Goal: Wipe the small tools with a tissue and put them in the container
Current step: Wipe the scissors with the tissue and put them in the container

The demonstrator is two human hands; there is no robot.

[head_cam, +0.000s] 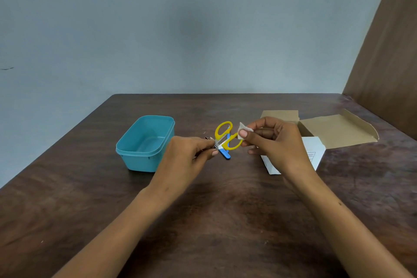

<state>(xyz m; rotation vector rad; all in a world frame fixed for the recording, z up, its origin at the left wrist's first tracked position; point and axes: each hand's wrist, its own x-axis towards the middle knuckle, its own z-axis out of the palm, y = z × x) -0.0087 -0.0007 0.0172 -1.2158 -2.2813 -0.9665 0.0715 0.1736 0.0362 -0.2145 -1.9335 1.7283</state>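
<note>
Small scissors with yellow handles [222, 131] are held above the table. My left hand [189, 156] pinches their metal blades near the pivot. My right hand [273, 140] pinches a small folded white tissue [244, 128] against one yellow handle loop. Under the scissors a blue-handled tool [226, 154] lies on the table, mostly hidden. The teal plastic container [144, 142] stands open at the left with nothing visible inside. A small dark object [207, 138] peeks out behind my left hand; I cannot tell what it is.
The dark wooden table [203, 221] meets a grey wall at the back. An opened brown cardboard box [334, 128] lies at the right, with a white printed paper [316, 153] under my right hand. A brown panel [390, 52] rises at the far right.
</note>
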